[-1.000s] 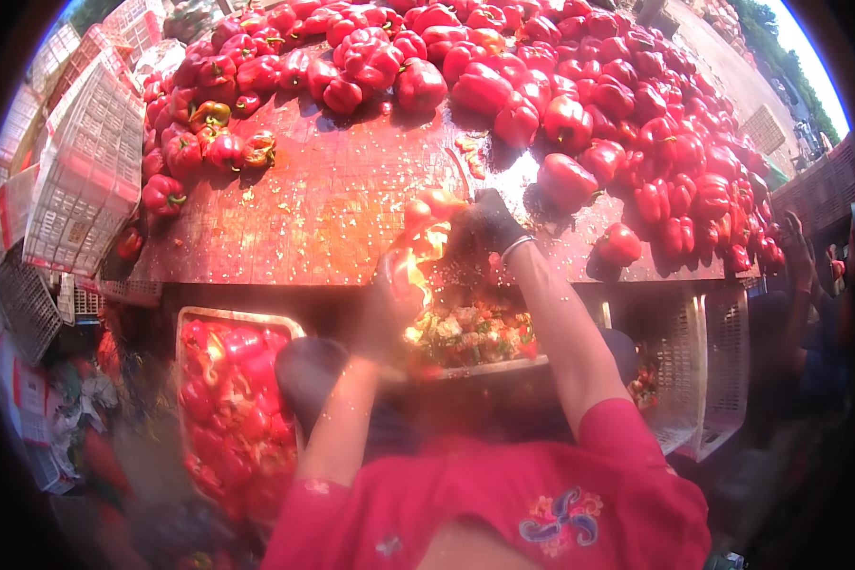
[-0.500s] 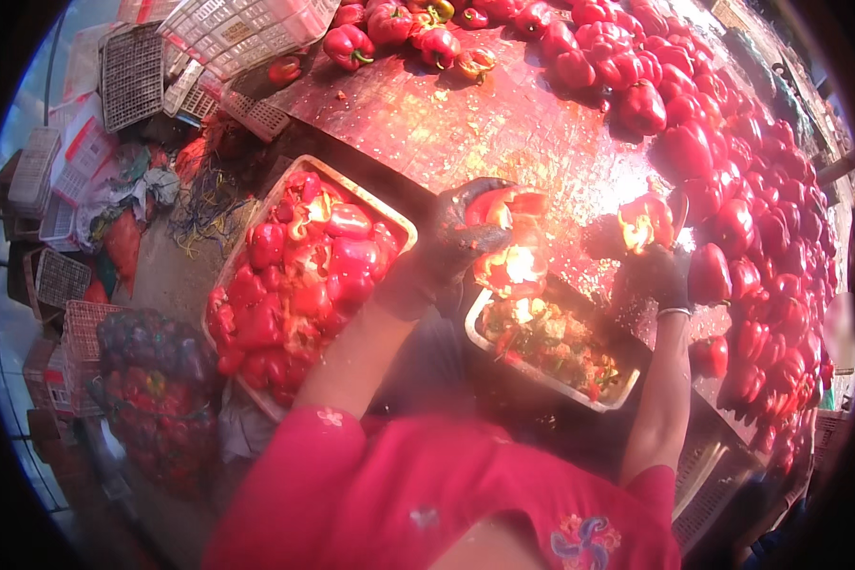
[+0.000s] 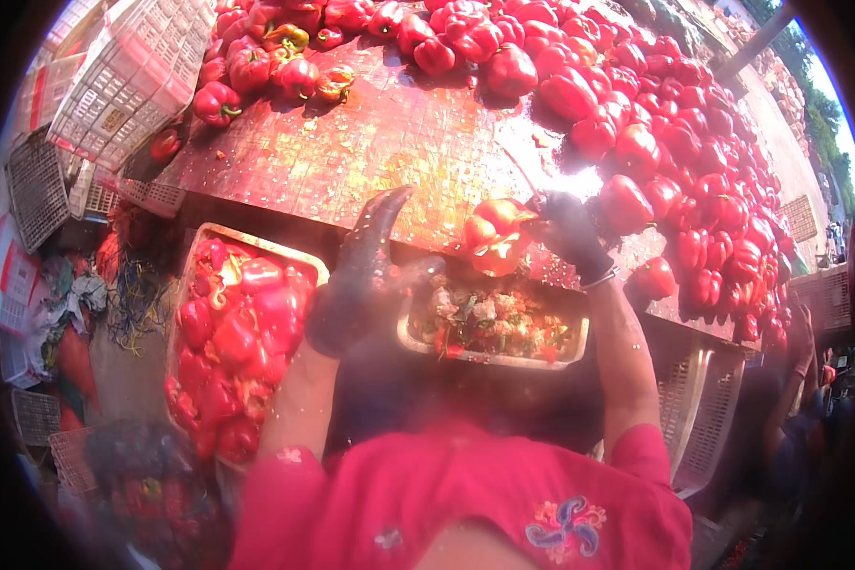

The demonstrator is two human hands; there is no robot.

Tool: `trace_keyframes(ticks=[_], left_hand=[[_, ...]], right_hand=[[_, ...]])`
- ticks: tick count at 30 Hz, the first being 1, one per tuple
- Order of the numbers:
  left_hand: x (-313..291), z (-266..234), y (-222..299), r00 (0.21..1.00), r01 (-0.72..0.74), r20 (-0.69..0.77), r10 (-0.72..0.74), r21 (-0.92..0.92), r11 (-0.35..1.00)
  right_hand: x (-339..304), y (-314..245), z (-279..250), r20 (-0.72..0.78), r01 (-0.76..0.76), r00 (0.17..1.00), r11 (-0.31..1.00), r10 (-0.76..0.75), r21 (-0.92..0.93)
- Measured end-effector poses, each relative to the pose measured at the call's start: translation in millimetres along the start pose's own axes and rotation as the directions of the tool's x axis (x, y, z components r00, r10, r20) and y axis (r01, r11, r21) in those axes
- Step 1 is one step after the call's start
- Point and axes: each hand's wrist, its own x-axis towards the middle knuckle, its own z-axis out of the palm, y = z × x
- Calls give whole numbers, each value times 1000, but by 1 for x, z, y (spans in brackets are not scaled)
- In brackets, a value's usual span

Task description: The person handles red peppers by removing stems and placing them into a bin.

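My left hand (image 3: 375, 271), in a dark wet glove, is empty with thumb and fingers spread. It is between the crate of cut red peppers (image 3: 247, 323) and the tray of pepper scraps (image 3: 489, 323). My right hand (image 3: 572, 237), also dark-gloved, grips a red bell pepper (image 3: 496, 236) by its right side, above the tray's far rim. The pepper looks cut open, with pale flesh showing. Glare blurs the right fingertips, so I cannot make out whether they hold a tool too.
Ahead lies a wet reddish tabletop (image 3: 351, 142) scattered with seeds. Whole red peppers (image 3: 674, 142) heap along its far and right sides. Plastic crates (image 3: 138, 85) stack at the far left, by a dark mesh bag (image 3: 152, 475). More crates (image 3: 698, 408) stand at the lower right.
My left hand has let go of the pepper piece it held and opened. My right hand has brought its pepper left, toward the scrap tray. The whole view has shifted.
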Motion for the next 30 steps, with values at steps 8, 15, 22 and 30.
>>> trace_keyframes(ticks=[8, 15, 22, 30], left_hand=[[35, 95, -24, 806, 562, 567, -171, -823, -82], [35, 125, -70, 968, 249, 210, -135, -848, 467], [18, 157, -108, 951, 185, -83, -299, -621, 761], [28, 140, -49, 827, 302, 356, -435, -934, -190]], right_hand=[[-2, -19, 1, -146, -286, 902, 816, 406, 502], [-19, -49, 42, 155, -383, 743, 224, 651, 896], [-19, -64, 104, -455, -232, 543, 647, 706, 727], [-44, -65, 96, -617, -358, 586, 851, 525, 384]])
